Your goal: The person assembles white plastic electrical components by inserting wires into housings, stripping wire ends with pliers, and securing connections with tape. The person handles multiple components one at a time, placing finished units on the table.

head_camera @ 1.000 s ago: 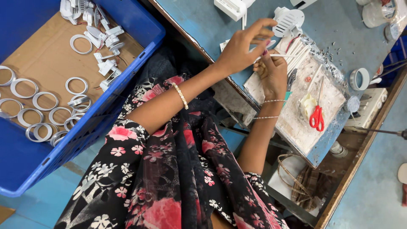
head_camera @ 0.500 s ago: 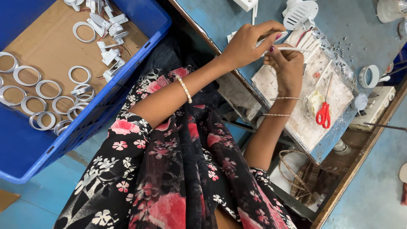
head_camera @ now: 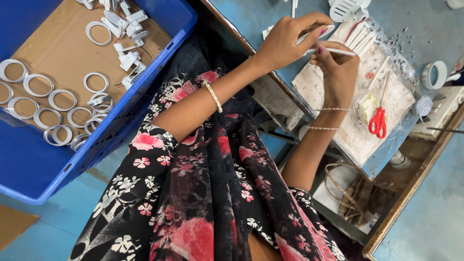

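My left hand point(head_camera: 285, 43), with a bead bracelet on its wrist, reaches over the blue table edge and pinches a small flat white piece point(head_camera: 323, 32). My right hand point(head_camera: 338, 72), with thin bangles on the wrist, sits just right of it and grips a thin white rod point(head_camera: 340, 51) that points to the right. The two hands touch at the fingertips, above a white plastic-covered work pad point(head_camera: 357, 135). More thin white rods point(head_camera: 355, 34) lie on the pad behind the hands.
Red-handled scissors point(head_camera: 377, 121) lie on the pad. A tape roll point(head_camera: 430, 75) and a white box point(head_camera: 444, 106) sit at the right. A blue crate point(head_camera: 38, 169) at the left holds several white rings point(head_camera: 60, 99) and white plastic parts point(head_camera: 128, 29).
Both hands have stayed together over the pad while the view shifted a little. The fingers of my left hand have closed lower onto the white piece.
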